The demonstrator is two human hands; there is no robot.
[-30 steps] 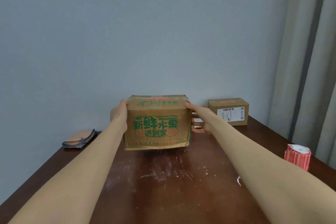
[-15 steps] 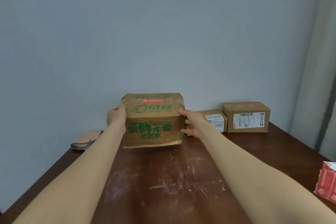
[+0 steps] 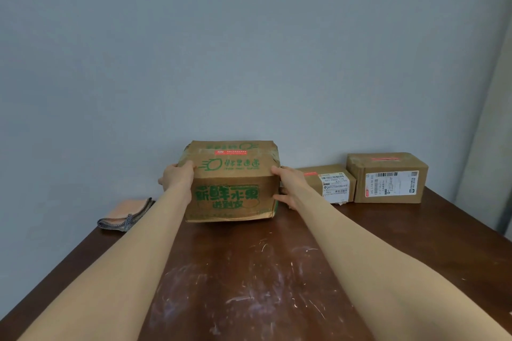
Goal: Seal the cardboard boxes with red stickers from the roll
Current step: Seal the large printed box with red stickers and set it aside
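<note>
The scuffed table [image 3: 249, 285] lies bare between the two forearms, so there is open room to draw the arms straight back. The left hand [image 3: 177, 178] clasps the big box [image 3: 230, 194] at its upper left corner, thumb over the front edge, the other fingers hidden behind. The right hand [image 3: 289, 185] clamps the right side, thumb at the top corner, fingers spread down the wall. Over the last second the box has travelled away from the person toward the wall, and more of its top now shows, with a red sticker [image 3: 231, 152] across the seam. Its bottom edge sits at or just above the tabletop; I cannot tell which. This box looks finished and is being set aside. The small box [image 3: 327, 183] is just beside the right hand, so room is tight there. The next box [image 3: 388, 180] stands beyond. A folded cloth [image 3: 127, 210] lies well apart at the left edge. The roll has slipped out of view.
</note>
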